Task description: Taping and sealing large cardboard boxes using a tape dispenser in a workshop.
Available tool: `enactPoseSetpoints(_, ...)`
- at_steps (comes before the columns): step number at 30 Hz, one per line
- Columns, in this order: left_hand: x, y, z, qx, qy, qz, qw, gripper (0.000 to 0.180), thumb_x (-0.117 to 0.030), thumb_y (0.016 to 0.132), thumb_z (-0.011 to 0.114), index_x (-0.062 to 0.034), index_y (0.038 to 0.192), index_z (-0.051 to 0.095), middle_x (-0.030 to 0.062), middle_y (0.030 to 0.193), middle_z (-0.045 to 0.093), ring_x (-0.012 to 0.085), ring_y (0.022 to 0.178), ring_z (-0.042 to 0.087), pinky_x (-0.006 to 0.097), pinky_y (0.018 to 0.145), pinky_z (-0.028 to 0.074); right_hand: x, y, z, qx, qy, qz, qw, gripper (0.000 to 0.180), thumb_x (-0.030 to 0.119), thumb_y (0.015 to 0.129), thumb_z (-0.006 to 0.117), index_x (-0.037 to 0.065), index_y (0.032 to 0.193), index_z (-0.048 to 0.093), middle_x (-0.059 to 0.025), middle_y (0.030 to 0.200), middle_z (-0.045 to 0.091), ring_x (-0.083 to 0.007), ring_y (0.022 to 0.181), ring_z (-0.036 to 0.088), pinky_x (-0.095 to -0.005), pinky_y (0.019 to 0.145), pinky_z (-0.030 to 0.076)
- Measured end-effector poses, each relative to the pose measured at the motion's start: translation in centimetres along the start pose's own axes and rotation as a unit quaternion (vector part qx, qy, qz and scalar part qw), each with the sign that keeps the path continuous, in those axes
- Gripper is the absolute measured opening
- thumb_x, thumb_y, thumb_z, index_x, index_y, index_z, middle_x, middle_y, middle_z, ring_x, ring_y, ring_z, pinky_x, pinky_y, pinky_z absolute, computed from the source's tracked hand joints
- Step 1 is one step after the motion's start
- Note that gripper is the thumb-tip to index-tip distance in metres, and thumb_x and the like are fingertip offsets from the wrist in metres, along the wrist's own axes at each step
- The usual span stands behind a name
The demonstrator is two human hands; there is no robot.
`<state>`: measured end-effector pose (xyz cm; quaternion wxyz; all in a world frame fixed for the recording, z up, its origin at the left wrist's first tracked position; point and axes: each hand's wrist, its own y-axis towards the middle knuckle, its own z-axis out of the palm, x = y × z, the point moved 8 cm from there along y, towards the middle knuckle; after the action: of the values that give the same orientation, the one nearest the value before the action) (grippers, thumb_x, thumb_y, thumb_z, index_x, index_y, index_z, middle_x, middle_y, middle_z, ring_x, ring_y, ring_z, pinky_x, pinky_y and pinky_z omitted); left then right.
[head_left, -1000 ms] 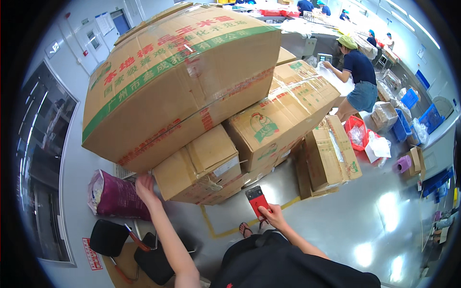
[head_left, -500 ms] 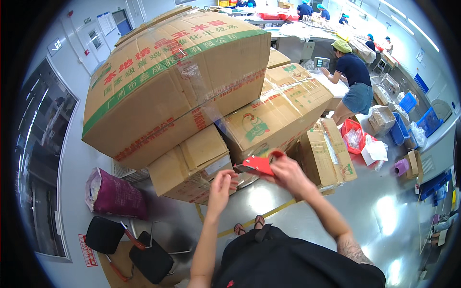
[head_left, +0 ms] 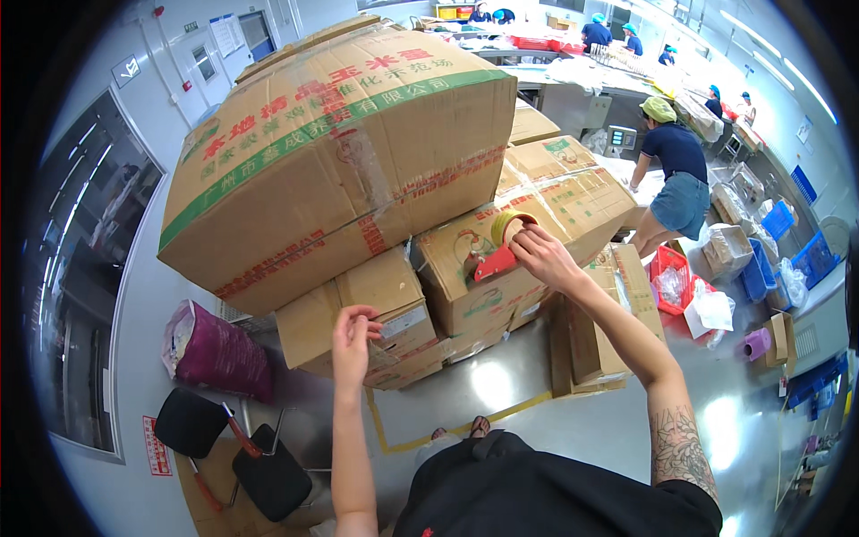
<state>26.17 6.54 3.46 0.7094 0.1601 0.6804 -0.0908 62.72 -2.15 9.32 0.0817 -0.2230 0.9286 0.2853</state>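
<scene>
My right hand [head_left: 543, 256] grips a red tape dispenser [head_left: 497, 257] with a yellowish roll of tape, held against the front of a middle cardboard box [head_left: 537, 210]. My left hand [head_left: 352, 330] has its fingers pinched together in front of a smaller cardboard box [head_left: 358, 309] low in the stack; whether it pinches a tape end I cannot tell. A very large cardboard box [head_left: 349, 143] with green and red print lies tilted on top of the stack.
A purple sack [head_left: 215, 351] leans at the stack's left, with two black stools [head_left: 268, 470] in front of it. More boxes [head_left: 595, 349] stand at the right. A person in a green cap [head_left: 673, 166] bends over a table behind; red and blue crates [head_left: 671, 277] sit nearby. Yellow floor tape [head_left: 420, 438] marks the floor.
My right hand has carried the tape dispenser up from near my body onto the middle box. My left hand has moved from the purple sack side across to the small box.
</scene>
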Motion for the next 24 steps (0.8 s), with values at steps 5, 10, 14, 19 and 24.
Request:
enactPoseSetpoints(5,-0.9,0.0,-5.7,-0.084,0.027,0.027,0.996,0.019,-0.013,0.111,0.052,-0.0004,0.114,0.065,0.0075,0.107,0.070,0.0126,0.086,0.067,0.027,0.077,0.054,-1.0,-0.4,1.2,0.025,0.016,0.022,0.999,0.034,0.018,0.092,0.065,-0.003,0.118,0.061,-0.0183,0.122,0.063,-0.0347,0.124,0.059,-0.0439,0.113,0.046)
enactPoseSetpoints(10,-0.4,0.4,-12.2,-0.188,0.053,0.028,0.980,0.018,-0.011,0.110,0.052,0.0001,0.110,0.066,0.0078,0.101,0.070,0.0122,0.080,0.066,0.026,0.073,0.053,-2.4,-0.8,1.7,0.064,0.034,0.061,0.996,0.040,0.022,0.094,0.067,-0.006,0.121,0.061,-0.0224,0.129,0.061,-0.0390,0.128,0.056,-0.0460,0.115,0.044)
enactPoseSetpoints(14,-1.0,1.1,-17.4,-0.281,0.085,0.098,0.951,0.016,-0.010,0.107,0.052,-0.0001,0.110,0.065,0.0082,0.101,0.070,0.0125,0.081,0.065,0.026,0.071,0.052,-2.9,-1.4,2.8,0.110,0.073,0.103,0.986,0.037,0.013,0.092,0.069,-0.006,0.122,0.062,-0.0232,0.131,0.059,-0.0412,0.130,0.055,-0.0465,0.114,0.046)
enactPoseSetpoints(19,-0.7,1.3,-26.2,-0.482,-0.009,0.178,0.858,0.015,-0.018,0.104,0.056,-0.0044,0.106,0.062,0.0022,0.095,0.063,0.0096,0.081,0.056,0.025,0.073,0.048,-0.4,-2.3,-2.5,-0.022,0.060,0.103,0.993,0.022,-0.002,0.088,0.066,-0.003,0.109,0.065,-0.0204,0.112,0.064,-0.0410,0.111,0.063,-0.0482,0.102,0.053)
enactPoseSetpoints(24,1.5,9.0,-31.0,-0.419,-0.105,0.106,0.896,0.052,-0.045,0.110,0.045,-0.0064,0.145,0.051,0.0131,0.140,0.058,0.0267,0.127,0.058,0.044,0.103,0.050,-10.6,0.3,-5.9,-0.217,0.206,0.417,0.858,0.013,0.005,0.104,0.055,-0.002,0.102,0.066,-0.0108,0.094,0.069,-0.0229,0.091,0.067,-0.0373,0.086,0.052)
